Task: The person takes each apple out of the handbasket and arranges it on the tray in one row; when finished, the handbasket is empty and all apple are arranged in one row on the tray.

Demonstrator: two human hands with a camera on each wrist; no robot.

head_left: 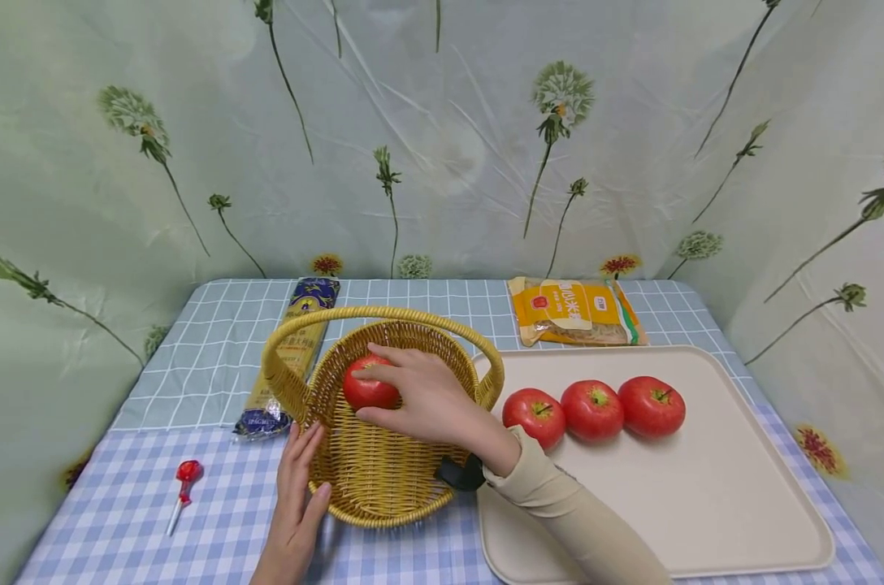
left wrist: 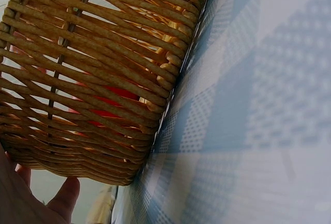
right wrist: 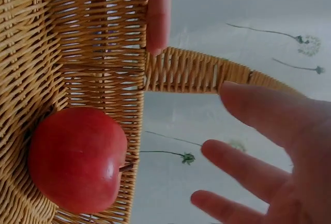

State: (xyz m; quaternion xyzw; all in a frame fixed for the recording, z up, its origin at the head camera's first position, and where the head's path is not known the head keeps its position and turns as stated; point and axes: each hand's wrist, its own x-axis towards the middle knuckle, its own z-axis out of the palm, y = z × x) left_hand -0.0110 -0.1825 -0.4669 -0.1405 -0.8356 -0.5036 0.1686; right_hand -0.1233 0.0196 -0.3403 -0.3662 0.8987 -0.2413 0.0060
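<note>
In the head view a yellow-brown wicker basket (head_left: 383, 487) with a tall arched handle stands before me, a red apple (head_left: 365, 394) inside it. My right hand (head_left: 427, 398) is over the basket with fingers spread. The right wrist view shows a gap between its fingers (right wrist: 248, 167) and the apple (right wrist: 77, 159), which lies against the woven wall. My left hand (head_left: 296, 487) touches the basket's left side, fingers straight along the rim and thumb apart. Through the weave of the basket (left wrist: 93, 69), the left wrist view shows some of the apple's red.
Three more red apples (head_left: 591, 410) sit in a row on a beige tray (head_left: 705, 504) at right. Behind it lies an orange food packet (head_left: 577, 313). A spaghetti packet (head_left: 266, 394) lies left of the basket, and a red lollipop (head_left: 188, 475) at the front left.
</note>
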